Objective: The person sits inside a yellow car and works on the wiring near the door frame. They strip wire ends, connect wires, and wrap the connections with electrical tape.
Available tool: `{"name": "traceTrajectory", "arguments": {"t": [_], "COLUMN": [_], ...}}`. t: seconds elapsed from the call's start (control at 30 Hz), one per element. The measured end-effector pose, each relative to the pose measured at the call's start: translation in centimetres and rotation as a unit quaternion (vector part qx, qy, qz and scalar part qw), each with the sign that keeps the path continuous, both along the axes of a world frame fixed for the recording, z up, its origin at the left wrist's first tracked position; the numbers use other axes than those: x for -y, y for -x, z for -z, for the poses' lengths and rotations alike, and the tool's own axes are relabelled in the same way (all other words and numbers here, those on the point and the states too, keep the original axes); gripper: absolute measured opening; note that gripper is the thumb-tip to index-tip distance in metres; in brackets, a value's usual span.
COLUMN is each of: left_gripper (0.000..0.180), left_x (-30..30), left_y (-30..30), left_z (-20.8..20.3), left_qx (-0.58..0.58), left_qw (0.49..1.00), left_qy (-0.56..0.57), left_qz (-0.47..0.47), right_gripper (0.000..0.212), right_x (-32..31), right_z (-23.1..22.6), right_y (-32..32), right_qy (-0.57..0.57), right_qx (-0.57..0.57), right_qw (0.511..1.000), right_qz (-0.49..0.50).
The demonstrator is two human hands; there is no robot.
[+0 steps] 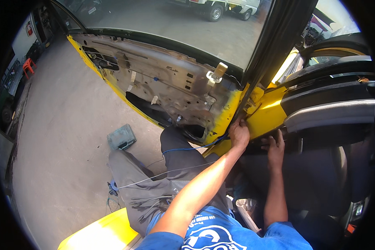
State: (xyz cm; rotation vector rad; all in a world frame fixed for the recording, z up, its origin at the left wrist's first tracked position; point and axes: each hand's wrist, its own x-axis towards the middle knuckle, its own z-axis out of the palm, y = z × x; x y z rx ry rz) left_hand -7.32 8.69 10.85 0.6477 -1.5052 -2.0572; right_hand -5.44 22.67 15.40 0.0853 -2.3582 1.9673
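1. The person in the blue shirt has both arms stretched up to the yellow car body, just where the opened door meets it.
2. The left hand is at the hinge-side gap, fingers curled in against the edge; from here I can't tell whether they pinch anything.
3. The right hand is a little to the right and slightly lower, fingers spread and pointing up toward the shadow under the grey dashboard. I can't tell whether the fingertips touch it.
4. The door stands to the left of both hands, its trim off and bare metal showing, with its yellow hinge-side edge just beside the left hand.
5. A blue cable runs from near the left hand, just below and left of it, along the door's bottom corner and across the person's dark trousers. Whether the hand grips it is hidden.
6. A thin pale wire stretches from the left forearm across the legs.
7. Well apart from the hands, a greenish case lies on the concrete floor, beside a knee.
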Motion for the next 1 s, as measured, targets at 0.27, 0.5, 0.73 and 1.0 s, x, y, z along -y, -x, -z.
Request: {"name": "traceTrajectory", "arguments": {"t": [0.27,0.5,0.73,1.0], "left_gripper": [0.037,0.034,0.029,0.033], "left_x": [0.8,-0.3,-0.7,0.7], "left_y": [-0.4,0.5,1.0,0.5], "left_z": [0.6,3.1,4.5,2.9], "left_qx": [-0.012,0.069,0.021,0.036], "left_qw": [0.999,0.984,0.986,0.983], "left_qy": [0.012,0.156,0.158,0.175], "left_qz": [0.047,0.05,0.04,0.046], "right_gripper": [0.042,0.041,0.025,0.028], "right_x": [0.3,-0.2,-0.5,-0.4], "right_z": [0.3,0.8,-0.3,-2.5], "right_y": [1.0,1.8,2.0,1.8], "right_qy": [-0.137,-0.195,-0.305,-0.452], "right_qx": [-0.141,-0.139,-0.187,-0.269], "right_qw": [0.979,0.971,0.934,0.847], "right_qz": [-0.045,-0.019,-0.001,-0.081]}}
